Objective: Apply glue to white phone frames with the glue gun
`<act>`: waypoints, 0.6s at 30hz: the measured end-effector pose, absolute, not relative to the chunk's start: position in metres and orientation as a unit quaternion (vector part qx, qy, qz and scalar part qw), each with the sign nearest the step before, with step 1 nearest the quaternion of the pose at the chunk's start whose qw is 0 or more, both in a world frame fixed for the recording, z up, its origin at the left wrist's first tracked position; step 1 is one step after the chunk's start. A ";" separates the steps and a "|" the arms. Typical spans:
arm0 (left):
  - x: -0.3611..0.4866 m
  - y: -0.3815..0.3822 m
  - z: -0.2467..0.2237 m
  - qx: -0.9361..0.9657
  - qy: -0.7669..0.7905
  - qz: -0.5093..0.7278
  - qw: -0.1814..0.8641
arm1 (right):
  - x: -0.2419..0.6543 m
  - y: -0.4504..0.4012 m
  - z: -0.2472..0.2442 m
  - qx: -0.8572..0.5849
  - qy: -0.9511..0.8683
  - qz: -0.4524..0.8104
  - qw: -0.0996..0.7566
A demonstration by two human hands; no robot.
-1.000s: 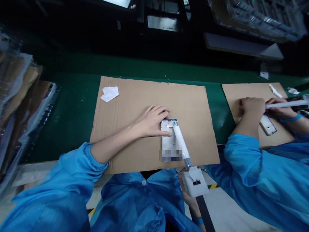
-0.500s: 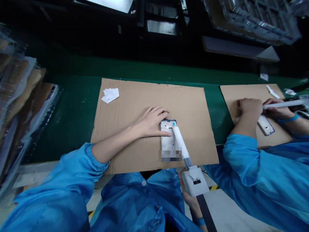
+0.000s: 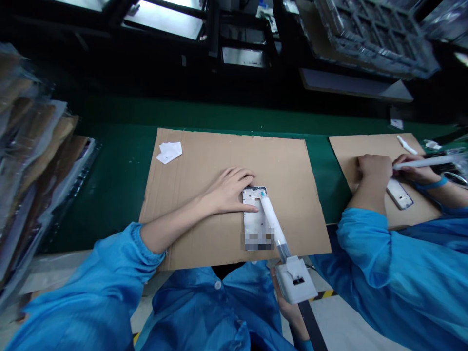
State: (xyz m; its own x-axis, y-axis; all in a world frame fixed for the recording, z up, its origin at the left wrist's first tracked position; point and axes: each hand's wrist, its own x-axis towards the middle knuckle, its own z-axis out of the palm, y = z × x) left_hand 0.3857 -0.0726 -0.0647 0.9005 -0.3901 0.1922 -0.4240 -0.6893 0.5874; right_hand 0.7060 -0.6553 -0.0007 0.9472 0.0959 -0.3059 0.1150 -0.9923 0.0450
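A pale phone mid-frame [image 3: 252, 222] with a dark rim lies flat on a cardboard sheet [image 3: 197, 239]. My left hand [image 3: 234, 190] grips its upper left part, thumb laid across the inner face and fingers curled at the top left edge. Over its right side slants a dispenser with a white barrel [image 3: 272, 219], a clear section and a blockish grey-white body. The blue tip is at the frame's upper right; whether it touches cannot be made out. Below the sheet's front edge, my right hand [image 3: 287, 302] is wrapped round the dispenser's body, its fingers mostly hidden.
Crumpled white paper [image 3: 170, 152] lies at the sheet's far left corner. Wrapped boards [image 3: 32, 170] are stacked on the left. On the right, a co-worker's hands [image 3: 376, 168] work over another phone part [image 3: 400, 194] on cardboard. A dark shelf with trays [image 3: 380, 39] stands behind.
The camera has tilted slightly, so the scene sits a little lower in view. My hands, the phone mid-frame and the dispenser keep nearly the same places on the cardboard.
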 end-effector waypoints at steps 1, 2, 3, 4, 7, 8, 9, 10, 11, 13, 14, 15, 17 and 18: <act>0.386 -0.073 -0.065 0.919 -0.221 0.027 0.325 | 0.707 -0.671 0.005 0.987 0.045 -0.152 -0.025; 0.385 -0.073 -0.064 0.920 -0.220 0.026 0.324 | 0.709 -0.684 0.008 0.985 0.039 -0.152 -0.077; 0.385 -0.072 -0.064 0.920 -0.219 0.026 0.323 | 0.712 -0.695 0.008 0.980 0.032 -0.153 -0.123; 0.385 -0.072 -0.064 0.921 -0.219 0.026 0.322 | 0.715 -0.703 0.007 0.975 0.025 -0.152 -0.160; 0.384 -0.072 -0.062 0.921 -0.219 0.024 0.321 | 0.726 -0.715 -0.003 0.959 0.007 -0.153 -0.238; 0.384 -0.072 -0.061 0.921 -0.218 0.023 0.322 | 0.729 -0.717 -0.006 0.955 0.001 -0.153 -0.253; 0.384 -0.072 -0.061 0.920 -0.217 0.022 0.324 | 0.732 -0.719 -0.009 0.952 -0.003 -0.153 -0.265; 0.384 -0.072 -0.061 0.920 -0.217 0.021 0.325 | 0.734 -0.721 -0.011 0.949 -0.006 -0.154 -0.276; 0.384 -0.072 -0.061 0.920 -0.217 0.020 0.326 | 0.736 -0.723 -0.013 0.945 -0.007 -0.154 -0.289; 0.384 -0.072 -0.062 0.920 -0.217 0.020 0.326 | 0.740 -0.731 -0.017 0.934 -0.004 -0.153 -0.323; 0.385 -0.072 -0.062 0.920 -0.217 0.021 0.326 | 0.742 -0.735 -0.019 0.928 -0.002 -0.152 -0.339; 0.385 -0.072 -0.063 0.920 -0.216 0.023 0.325 | 0.744 -0.740 -0.021 0.923 0.001 -0.150 -0.353; 0.386 -0.073 -0.065 0.920 -0.216 0.026 0.325 | 0.747 -0.747 -0.025 0.918 0.007 -0.154 -0.365; 0.386 -0.073 -0.066 0.920 -0.217 0.027 0.326 | 0.748 -0.750 -0.026 0.917 0.008 -0.157 -0.367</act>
State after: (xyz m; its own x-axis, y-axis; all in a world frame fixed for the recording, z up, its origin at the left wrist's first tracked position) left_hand 0.3856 -0.0725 -0.0656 0.9047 -0.3809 0.1908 -0.4161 -0.6936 0.5881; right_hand 0.7480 -0.7500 -0.0261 0.9503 0.1310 -0.2825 -0.1000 -0.7309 -0.6751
